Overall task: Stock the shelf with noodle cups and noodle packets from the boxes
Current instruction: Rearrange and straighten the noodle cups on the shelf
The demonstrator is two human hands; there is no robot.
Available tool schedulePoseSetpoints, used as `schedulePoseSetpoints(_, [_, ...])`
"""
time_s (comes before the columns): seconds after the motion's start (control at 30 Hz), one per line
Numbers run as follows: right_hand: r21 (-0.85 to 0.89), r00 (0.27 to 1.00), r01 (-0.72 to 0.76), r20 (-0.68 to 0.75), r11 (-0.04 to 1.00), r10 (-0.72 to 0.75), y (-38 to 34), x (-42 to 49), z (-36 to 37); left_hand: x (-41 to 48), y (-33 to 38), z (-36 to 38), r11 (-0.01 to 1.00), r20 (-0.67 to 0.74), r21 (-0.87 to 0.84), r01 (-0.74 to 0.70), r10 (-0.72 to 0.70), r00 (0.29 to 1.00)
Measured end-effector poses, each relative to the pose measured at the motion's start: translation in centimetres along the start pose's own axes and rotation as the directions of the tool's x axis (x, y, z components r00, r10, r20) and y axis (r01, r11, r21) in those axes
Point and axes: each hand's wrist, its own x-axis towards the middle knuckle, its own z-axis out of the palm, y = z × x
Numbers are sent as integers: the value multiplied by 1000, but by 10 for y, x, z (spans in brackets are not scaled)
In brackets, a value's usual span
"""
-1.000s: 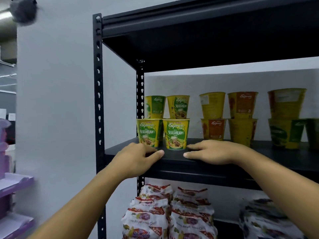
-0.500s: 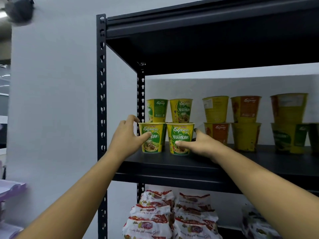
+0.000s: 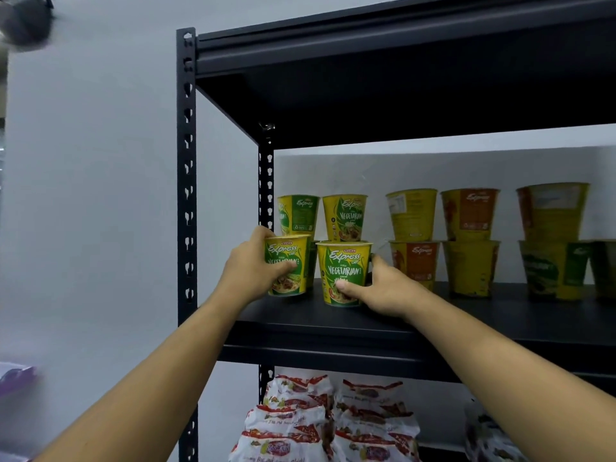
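Observation:
Two green and yellow vegetarian noodle cups stand at the front left of the black shelf board (image 3: 333, 331). My left hand (image 3: 248, 275) grips the left cup (image 3: 288, 261) from its left side, thumb across the front. My right hand (image 3: 383, 288) grips the right cup (image 3: 345, 268) from its right side, thumb on the lower front. Behind them, two more green cups (image 3: 345, 216) sit stacked on a back row. Further right stand stacked yellow and orange cups (image 3: 470, 241). White and red noodle packets (image 3: 330, 418) are piled on the shelf below.
The rack's black upright post (image 3: 187, 195) stands left of my left arm, against a grey wall. A higher shelf board (image 3: 400, 61) hangs overhead. Dim stacked cups (image 3: 553, 241) fill the right end of the shelf. A purple object (image 3: 16, 378) shows at the far left.
Both hands rose from the shelf's front edge to the two front cups and closed round them. The left cup now sits slightly higher and tilted.

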Motion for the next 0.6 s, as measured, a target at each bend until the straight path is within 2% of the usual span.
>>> schedulePoseSetpoints(0.13, [-11, 1000, 10, -9, 1000, -10, 1, 0, 1, 8, 9, -6, 995, -146, -79, -67, 55, 988])
schedulePoseSetpoints(0.33, [1, 1000, 26, -7, 1000, -26, 1, -1, 0, 26, 37, -9, 960, -293, -176, -220, 162, 942])
schedulePoseSetpoints(0.6, [-24, 998, 42, -36, 999, -43, 3, -2, 2, 36, 72, 8, 925, -197, -212, -317, 277, 940])
